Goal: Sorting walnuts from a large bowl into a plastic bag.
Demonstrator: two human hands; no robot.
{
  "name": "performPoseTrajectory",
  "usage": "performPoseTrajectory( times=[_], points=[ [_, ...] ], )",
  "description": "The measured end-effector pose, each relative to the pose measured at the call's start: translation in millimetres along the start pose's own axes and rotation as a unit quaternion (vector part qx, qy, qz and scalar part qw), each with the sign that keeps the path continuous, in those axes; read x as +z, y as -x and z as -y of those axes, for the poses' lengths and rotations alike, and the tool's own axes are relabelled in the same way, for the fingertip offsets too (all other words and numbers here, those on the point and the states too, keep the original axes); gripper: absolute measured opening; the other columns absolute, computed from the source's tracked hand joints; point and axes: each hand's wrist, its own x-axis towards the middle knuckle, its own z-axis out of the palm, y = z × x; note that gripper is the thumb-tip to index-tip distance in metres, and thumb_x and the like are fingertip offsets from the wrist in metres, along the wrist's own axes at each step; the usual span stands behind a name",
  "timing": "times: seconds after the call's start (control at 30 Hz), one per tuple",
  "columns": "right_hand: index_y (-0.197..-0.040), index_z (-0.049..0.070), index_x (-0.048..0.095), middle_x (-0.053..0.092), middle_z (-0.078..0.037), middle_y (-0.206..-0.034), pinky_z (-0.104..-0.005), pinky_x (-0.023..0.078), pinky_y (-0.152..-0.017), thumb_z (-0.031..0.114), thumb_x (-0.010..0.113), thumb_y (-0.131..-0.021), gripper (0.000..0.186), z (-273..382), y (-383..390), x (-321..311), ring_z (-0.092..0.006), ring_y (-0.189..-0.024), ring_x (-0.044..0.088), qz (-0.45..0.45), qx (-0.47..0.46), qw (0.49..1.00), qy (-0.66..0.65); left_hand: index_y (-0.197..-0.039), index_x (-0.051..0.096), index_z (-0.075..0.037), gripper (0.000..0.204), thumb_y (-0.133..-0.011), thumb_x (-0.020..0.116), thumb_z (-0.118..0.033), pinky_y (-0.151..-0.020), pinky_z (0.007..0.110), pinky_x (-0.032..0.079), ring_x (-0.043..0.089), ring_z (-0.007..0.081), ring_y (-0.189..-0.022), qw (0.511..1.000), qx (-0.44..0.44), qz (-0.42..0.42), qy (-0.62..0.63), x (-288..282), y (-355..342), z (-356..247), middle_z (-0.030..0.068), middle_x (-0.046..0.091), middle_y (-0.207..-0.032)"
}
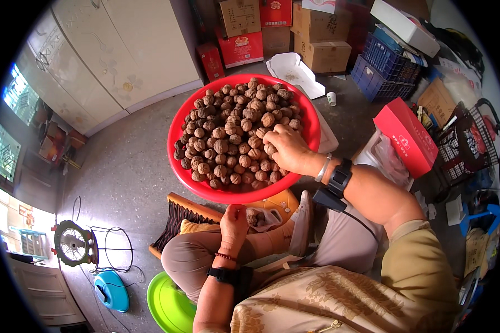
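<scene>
A big red basin (179, 166) in front of me is heaped with brown walnuts (221, 146). My right hand (289, 149) reaches into the right side of the heap, its fingers curled down around a walnut (270, 149). Just below the basin's near rim, my left hand (234, 226) is closed on the edge of a clear plastic bag (270, 221). Several walnuts lie inside this bag, which hangs over my lower leg. The left fingertips are partly hidden, so the exact grip on the plastic does not show.
A wooden chair with dark slats (184, 217) stands under the basin's near left. On the floor are a green lid-like disc (166, 302), a blue tub (112, 291) and a round fan (73, 244). Cardboard boxes (322, 33), blue crates (380, 75) and a red box (406, 139) stand behind and right.
</scene>
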Motion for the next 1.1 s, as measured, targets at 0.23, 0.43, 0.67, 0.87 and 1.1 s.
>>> performPoseTrajectory(
  times=[0.23, 0.43, 0.67, 0.87, 1.1],
  points=[
    [-0.104, 0.008, 0.058, 0.064, -0.013, -0.108, -0.0451, 0.047, -0.092, 0.001, 0.068, -0.072, 0.034, 17.8, 0.2, -18.0, -0.0355, -0.106, 0.059, 0.01, -0.05, 0.991, -0.122, -0.095, 0.064, -0.005, 0.009, -0.093, 0.064, -0.013, -0.06, 0.034, 0.05, 0.063, 0.0212, -0.063, 1.0, 0.012, -0.001, -0.016, 0.2, -0.9, 2.2, 0.0104, 0.065, -0.069],
    [-0.106, 0.008, 0.059, 0.065, -0.012, -0.107, -0.043, 0.048, -0.093, 0.001, 0.068, -0.072, 0.035, 21.7, 2.3, -18.8, -0.035, -0.107, 0.059, 0.013, -0.061, 0.987, -0.149, -0.095, 0.065, -0.005, 0.008, -0.093, 0.064, -0.013, -0.06, 0.034, 0.05, 0.064, 0.0219, -0.063, 1.0, -0.001, 0.005, -0.011, 0.2, 0.9, -4.5, 0.0106, 0.065, -0.07],
    [-0.106, 0.009, 0.061, 0.065, -0.01, -0.104, -0.0436, 0.048, -0.091, 0.007, 0.073, -0.072, 0.036, 23.0, 4.6, -19.4, -0.0344, -0.102, 0.059, 0.028, -0.09, 0.984, -0.152, -0.094, 0.065, -0.005, 0.009, -0.093, 0.064, -0.014, -0.06, 0.035, 0.05, 0.063, 0.0221, -0.062, 1.0, 0.018, -0.006, -0.017, 0.1, -0.3, 6.8, 0.0111, 0.065, -0.07],
    [-0.099, 0.011, 0.063, 0.063, -0.007, -0.097, -0.0413, 0.047, -0.09, 0.012, 0.078, -0.069, 0.034, 34.1, 14.5, -17.4, -0.0307, -0.096, 0.057, 0.053, -0.165, 0.977, -0.124, -0.094, 0.064, -0.005, 0.009, -0.093, 0.064, -0.014, -0.061, 0.036, 0.05, 0.063, 0.0228, -0.064, 0.999, 0.014, -0.003, -0.03, 0.5, -1.5, 0.5, 0.0119, 0.064, -0.071],
    [-0.095, 0.012, 0.064, 0.064, -0.003, -0.096, -0.0408, 0.044, -0.092, 0.009, 0.073, -0.07, 0.027, 52.6, 31.3, -11.3, -0.0276, -0.098, 0.057, 0.13, -0.242, 0.944, -0.181, -0.095, 0.064, -0.004, 0.009, -0.093, 0.061, -0.012, -0.066, 0.037, 0.052, 0.067, 0.0276, -0.071, 1.0, 0.021, -0.002, -0.005, 2.1, -5.2, 12.8, 0.0155, 0.067, -0.077]
  ],
)
